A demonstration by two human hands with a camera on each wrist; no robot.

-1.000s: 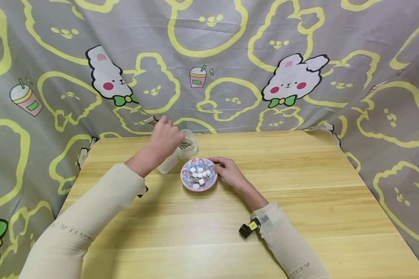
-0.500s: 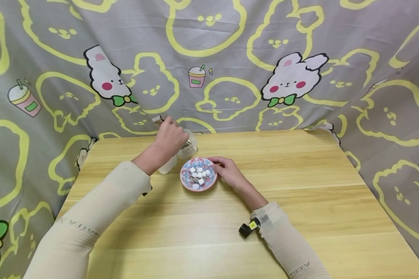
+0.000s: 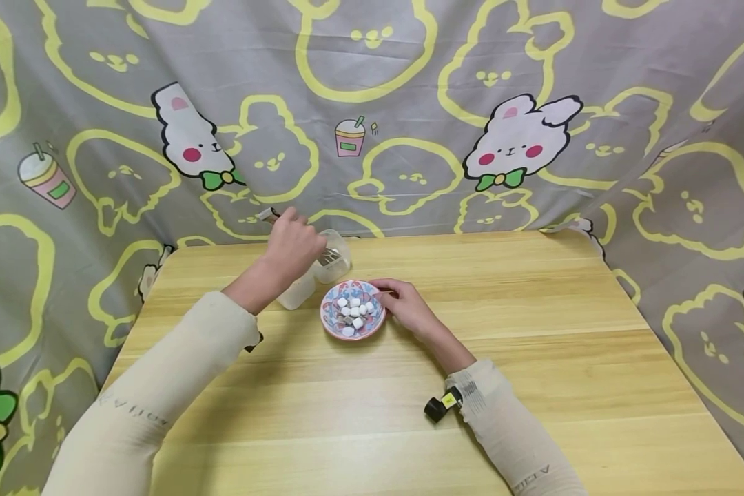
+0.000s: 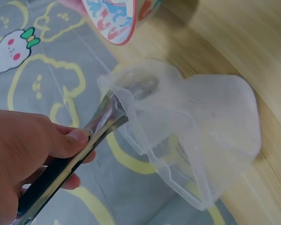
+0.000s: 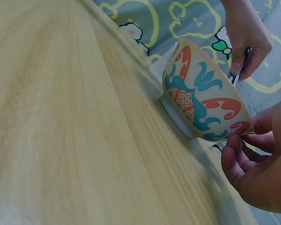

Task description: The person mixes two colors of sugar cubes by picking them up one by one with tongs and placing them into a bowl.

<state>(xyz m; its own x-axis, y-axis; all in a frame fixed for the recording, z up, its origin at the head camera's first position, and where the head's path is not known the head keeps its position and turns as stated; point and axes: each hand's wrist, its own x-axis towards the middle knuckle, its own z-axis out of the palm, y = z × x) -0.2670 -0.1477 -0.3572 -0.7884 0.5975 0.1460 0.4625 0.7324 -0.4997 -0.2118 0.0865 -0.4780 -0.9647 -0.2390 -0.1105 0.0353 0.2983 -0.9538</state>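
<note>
My left hand holds metal tongs with dark handle sides, thumb and fingers around the handle. The slotted end of the tongs dips into a translucent plastic container with two compartments, at the back of the table. Nearer to me stands a patterned bowl with a pink rim, blue and red motifs outside. Several small white rounded cubes lie in it, with a few brownish bits among them. My right hand pinches the bowl's rim on its right side between thumb and fingers.
The wooden table extends to the right and front. A grey curtain with yellow outlines and rabbit prints hangs close behind the table's back edge and along both sides. A black wrist device sits at the right sleeve.
My left hand shifted slightly right with the tongs, then came back left, the tongs' end staying at the container. The right hand and the bowl have stayed put.
</note>
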